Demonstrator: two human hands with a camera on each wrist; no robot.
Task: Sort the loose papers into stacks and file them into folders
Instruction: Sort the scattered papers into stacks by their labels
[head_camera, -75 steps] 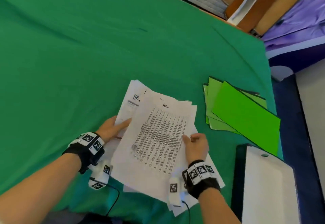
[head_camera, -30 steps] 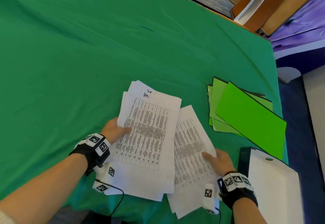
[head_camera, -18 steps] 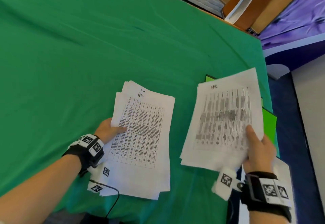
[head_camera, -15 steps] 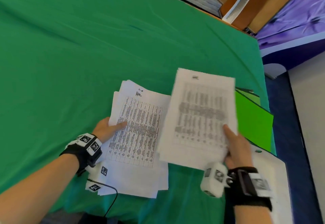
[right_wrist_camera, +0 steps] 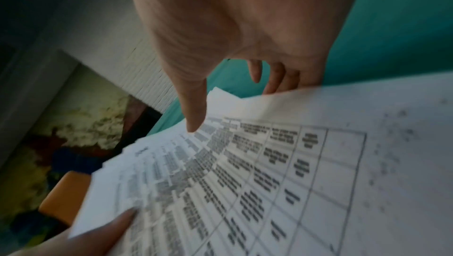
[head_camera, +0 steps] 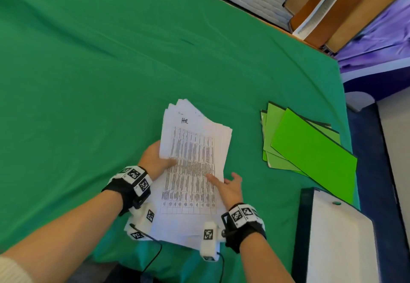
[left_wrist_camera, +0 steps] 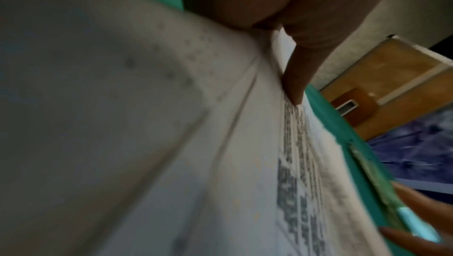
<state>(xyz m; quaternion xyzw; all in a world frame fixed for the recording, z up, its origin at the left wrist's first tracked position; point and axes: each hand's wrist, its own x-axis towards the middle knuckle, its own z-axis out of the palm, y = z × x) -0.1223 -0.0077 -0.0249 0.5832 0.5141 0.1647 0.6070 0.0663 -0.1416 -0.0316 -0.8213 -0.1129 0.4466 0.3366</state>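
Observation:
A stack of white papers lies on the green cloth in front of me, its top sheet a printed table headed "HR". My left hand grips the stack's left edge, thumb on top and fingers hidden beneath. My right hand holds the right edge of the top sheets: its thumb presses on the table print, and its fingers drop behind the paper's edge. Several bright green folders lie fanned on the cloth to the right, untouched.
A dark tray with a white sheet or lid sits at the near right, close to my right forearm. The green cloth stretches far left and back. The table's right edge runs just past the folders.
My right hand lifted a bundle of sheets off to the right, swung it back left and set it on the stack in my left hand. The left hand stayed put.

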